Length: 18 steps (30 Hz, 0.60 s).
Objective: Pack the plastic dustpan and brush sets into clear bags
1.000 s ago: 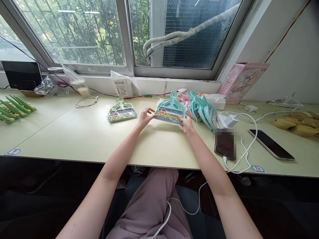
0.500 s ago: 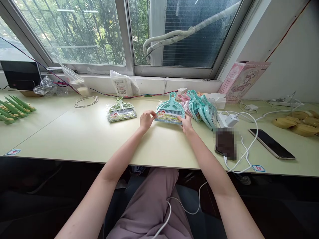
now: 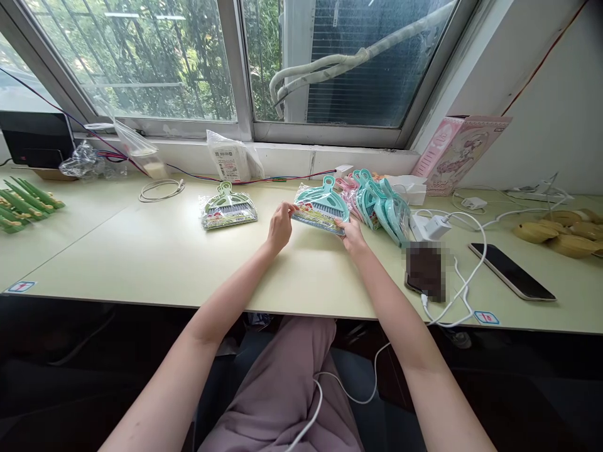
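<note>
Between my hands is a teal mini dustpan and brush set (image 3: 325, 202) in a clear printed wrapper, tilted with its left side raised. My left hand (image 3: 281, 225) pinches the wrapper at its left edge. At the lower right corner my right hand (image 3: 351, 233) grips the pack, thumb on the front. A green dustpan and brush set (image 3: 229, 207), also wrapped, lies on the table to the left. Just right of my hands several more teal sets (image 3: 384, 204) lie in a pile, with pink ones (image 3: 348, 188) partly hidden behind.
On the pale table (image 3: 188, 270), a phone (image 3: 426, 270) with white cables and a second phone (image 3: 512, 271) lie right. A pink box (image 3: 459, 154) stands at the back right. Green stalk-like items (image 3: 28, 204) are far left; a plastic-wrapped pack (image 3: 234, 160) sits by the window.
My left hand has lifted the left side of the teal set slightly, so the pack now slants. My right hand keeps its grip at the lower right corner.
</note>
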Each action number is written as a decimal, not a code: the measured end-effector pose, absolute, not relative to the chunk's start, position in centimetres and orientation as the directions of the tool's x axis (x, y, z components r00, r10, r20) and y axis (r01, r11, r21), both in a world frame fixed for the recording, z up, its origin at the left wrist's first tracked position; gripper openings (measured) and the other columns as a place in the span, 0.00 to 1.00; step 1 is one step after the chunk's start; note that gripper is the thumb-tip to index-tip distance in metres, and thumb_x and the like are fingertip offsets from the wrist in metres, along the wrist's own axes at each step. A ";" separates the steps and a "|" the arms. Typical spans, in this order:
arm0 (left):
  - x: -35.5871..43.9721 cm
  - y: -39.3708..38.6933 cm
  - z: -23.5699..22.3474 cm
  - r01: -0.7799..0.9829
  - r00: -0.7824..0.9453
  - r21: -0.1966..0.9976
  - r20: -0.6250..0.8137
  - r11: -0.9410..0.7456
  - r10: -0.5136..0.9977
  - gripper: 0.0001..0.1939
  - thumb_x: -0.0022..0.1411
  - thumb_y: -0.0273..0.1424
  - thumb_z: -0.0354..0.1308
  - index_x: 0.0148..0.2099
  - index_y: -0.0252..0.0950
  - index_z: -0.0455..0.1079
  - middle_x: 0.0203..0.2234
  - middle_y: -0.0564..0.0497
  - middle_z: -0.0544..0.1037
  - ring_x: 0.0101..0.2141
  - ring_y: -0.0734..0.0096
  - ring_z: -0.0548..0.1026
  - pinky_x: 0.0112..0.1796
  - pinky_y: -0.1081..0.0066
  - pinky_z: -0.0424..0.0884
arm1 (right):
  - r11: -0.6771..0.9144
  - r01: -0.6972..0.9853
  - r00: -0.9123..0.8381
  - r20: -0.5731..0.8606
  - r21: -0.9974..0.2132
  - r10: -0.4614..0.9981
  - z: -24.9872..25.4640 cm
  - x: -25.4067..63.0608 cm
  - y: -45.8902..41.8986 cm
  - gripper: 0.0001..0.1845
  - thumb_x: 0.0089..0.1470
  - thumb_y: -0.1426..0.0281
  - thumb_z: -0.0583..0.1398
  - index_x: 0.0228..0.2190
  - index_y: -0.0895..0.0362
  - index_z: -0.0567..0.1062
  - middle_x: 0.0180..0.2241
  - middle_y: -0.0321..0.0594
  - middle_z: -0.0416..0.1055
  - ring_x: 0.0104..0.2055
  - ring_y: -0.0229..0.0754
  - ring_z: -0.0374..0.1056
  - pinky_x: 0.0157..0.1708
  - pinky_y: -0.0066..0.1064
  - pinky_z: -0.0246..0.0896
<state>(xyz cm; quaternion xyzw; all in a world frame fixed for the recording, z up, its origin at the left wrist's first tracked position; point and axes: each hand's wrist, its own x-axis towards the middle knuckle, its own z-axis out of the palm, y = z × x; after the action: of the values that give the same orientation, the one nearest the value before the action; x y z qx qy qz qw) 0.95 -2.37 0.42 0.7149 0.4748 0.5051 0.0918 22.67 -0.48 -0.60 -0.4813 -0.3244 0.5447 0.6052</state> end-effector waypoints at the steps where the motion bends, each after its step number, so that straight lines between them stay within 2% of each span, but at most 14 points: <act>1: 0.9 -2.3 0.3 0.603 0.034 0.591 0.652 -0.536 0.757 0.11 0.71 0.26 0.40 0.40 0.41 0.62 0.40 0.50 0.77 0.46 0.69 0.73 0.62 0.59 0.58 | -0.068 -0.352 0.192 -0.144 -0.933 0.971 -0.5 22.6 -0.5 0.17 0.38 0.75 0.66 0.34 0.55 0.73 0.31 0.35 0.76 0.33 0.38 0.71 0.30 0.28 0.70; 4: 0.4 -1.7 0.2 0.657 0.013 0.486 0.757 -0.577 0.653 0.11 0.71 0.27 0.42 0.37 0.41 0.62 0.37 0.51 0.78 0.48 0.69 0.73 0.67 0.56 0.48 | -0.070 -0.353 0.169 -0.137 -0.933 0.976 -0.5 22.4 -0.7 0.17 0.38 0.75 0.68 0.34 0.55 0.73 0.31 0.35 0.76 0.33 0.38 0.72 0.30 0.27 0.69; 6: 0.0 -1.3 0.2 0.666 0.052 0.398 0.819 -0.631 0.571 0.10 0.71 0.29 0.43 0.36 0.40 0.62 0.42 0.48 0.79 0.53 0.68 0.71 0.66 0.55 0.49 | -0.052 -0.350 0.140 -0.107 -0.935 0.984 -0.4 22.4 -0.7 0.19 0.38 0.74 0.69 0.35 0.55 0.74 0.32 0.35 0.77 0.35 0.39 0.72 0.31 0.28 0.70; 9: -0.7 -0.9 0.1 0.612 0.195 0.295 0.842 -0.733 0.502 0.10 0.71 0.29 0.43 0.36 0.40 0.61 0.47 0.46 0.78 0.58 0.68 0.68 0.63 0.57 0.58 | -0.053 -0.350 0.106 -0.096 -0.935 0.990 -0.3 22.5 -0.8 0.19 0.37 0.74 0.69 0.35 0.55 0.74 0.32 0.35 0.77 0.34 0.38 0.72 0.30 0.28 0.69; 13: -1.1 -0.9 0.0 0.626 0.231 0.287 0.820 -0.725 0.524 0.10 0.69 0.24 0.41 0.38 0.40 0.60 0.42 0.46 0.80 0.50 0.67 0.75 0.58 0.58 0.63 | -0.098 -0.332 0.090 -0.135 -0.938 0.987 -0.2 22.6 -0.9 0.19 0.37 0.74 0.69 0.35 0.55 0.74 0.30 0.34 0.76 0.32 0.37 0.71 0.28 0.26 0.67; 16: -1.3 -1.0 0.3 0.709 0.152 0.314 0.806 -0.631 0.572 0.10 0.66 0.21 0.44 0.38 0.40 0.61 0.37 0.48 0.80 0.43 0.66 0.77 0.58 0.57 0.59 | -0.079 -0.312 0.068 -0.105 -0.947 0.992 -0.3 22.1 -1.1 0.21 0.37 0.71 0.70 0.36 0.55 0.73 0.31 0.35 0.76 0.33 0.37 0.71 0.29 0.26 0.67; 18: -1.3 -1.1 0.7 0.741 0.091 0.345 0.799 -0.577 0.594 0.11 0.64 0.19 0.44 0.38 0.40 0.62 0.35 0.49 0.80 0.43 0.65 0.75 0.58 0.56 0.56 | -0.053 -0.305 0.040 -0.068 -0.951 0.997 -0.4 21.6 -1.2 0.23 0.36 0.68 0.71 0.36 0.55 0.72 0.32 0.36 0.76 0.34 0.38 0.72 0.31 0.27 0.67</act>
<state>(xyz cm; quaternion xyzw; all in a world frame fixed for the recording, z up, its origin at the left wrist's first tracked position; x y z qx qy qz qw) -1.34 -1.14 0.66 0.7348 0.4541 0.4984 -0.0734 21.61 -1.24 -0.43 -0.4446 -0.3890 0.5734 0.5677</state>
